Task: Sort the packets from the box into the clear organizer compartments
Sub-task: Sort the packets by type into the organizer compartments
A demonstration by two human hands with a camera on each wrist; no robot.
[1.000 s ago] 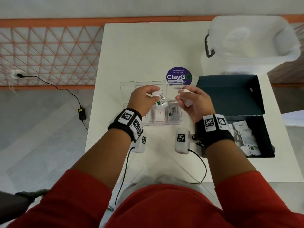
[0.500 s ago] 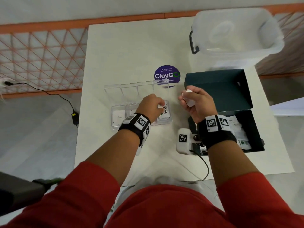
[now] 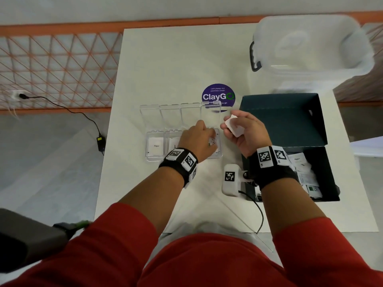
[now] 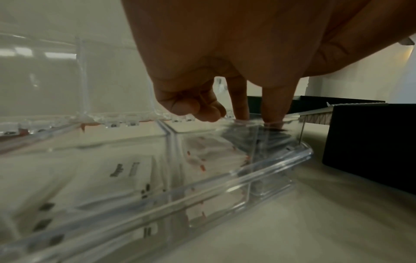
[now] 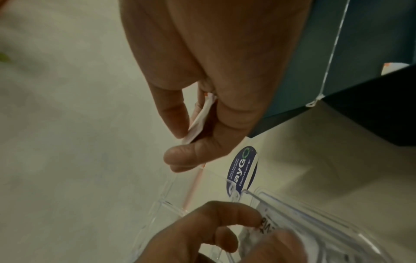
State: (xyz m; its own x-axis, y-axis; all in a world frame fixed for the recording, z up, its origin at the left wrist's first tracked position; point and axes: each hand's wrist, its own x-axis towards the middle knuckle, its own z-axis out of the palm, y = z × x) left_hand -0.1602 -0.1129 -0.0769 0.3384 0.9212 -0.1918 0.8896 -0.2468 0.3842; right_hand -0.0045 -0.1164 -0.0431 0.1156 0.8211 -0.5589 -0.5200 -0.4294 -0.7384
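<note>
1. The right hand [image 3: 244, 129] is pinching white packets [image 3: 233, 126] between thumb and fingers, holding them just beside the organizer [image 3: 154, 160], likely waiting their turn.
2. The left hand [image 3: 199, 139] is pressing two straight fingers [image 4: 278, 108] down on a Stevia packet [image 3: 213, 141] in the rightmost compartment, probably seating it flat.
3. More packets are lying in the box [image 3: 329, 179].

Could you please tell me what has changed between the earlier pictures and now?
The left hand lowered its white Stevia packet into the rightmost compartment of the clear plastic organizer; two fingers now press it down. The right hand keeps its grip on a small white packet beside the dark open box.
</note>
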